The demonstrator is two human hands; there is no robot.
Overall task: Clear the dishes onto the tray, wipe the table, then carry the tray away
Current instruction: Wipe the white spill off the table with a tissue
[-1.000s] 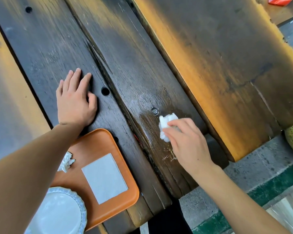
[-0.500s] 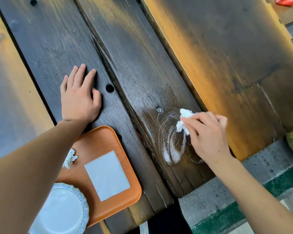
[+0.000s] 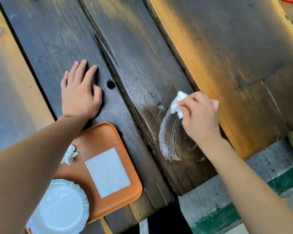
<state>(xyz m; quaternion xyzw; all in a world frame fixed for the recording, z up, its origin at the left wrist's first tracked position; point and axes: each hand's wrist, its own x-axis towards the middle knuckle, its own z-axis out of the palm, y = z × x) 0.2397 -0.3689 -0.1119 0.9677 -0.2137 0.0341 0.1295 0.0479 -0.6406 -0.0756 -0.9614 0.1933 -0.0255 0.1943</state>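
a crumpled white tissue wad [image 3: 177, 104] is pinched in the curled fingers of my right hand [image 3: 199, 119] and pressed against the dark, weathered wooden plank table [image 3: 142, 53]. just below and to the left of the wad, a curved smear of whitish wet streaks [image 3: 169, 139] arcs across the wood, beside a small metal screw head [image 3: 160, 106] set in the plank. my left hand [image 3: 79, 95] lies open and flat on the neighbouring plank, palm down, fingers together, holding nothing, next to a round dark hole [image 3: 111, 84] in the wood. right below that hand, at the near edge of the table, sits a rounded orange plastic tray [image 3: 98, 137]. on the tray lie a flat pale grey rectangular sheet [image 3: 107, 172], a second small crumpled white tissue [image 3: 70, 153] partly hidden by my left forearm, and a round white plate with a scalloped rim [image 3: 61, 208] at the tray's near corner. beyond the table's end, grey concrete floor with a green painted stripe [image 3: 227, 217] shows.
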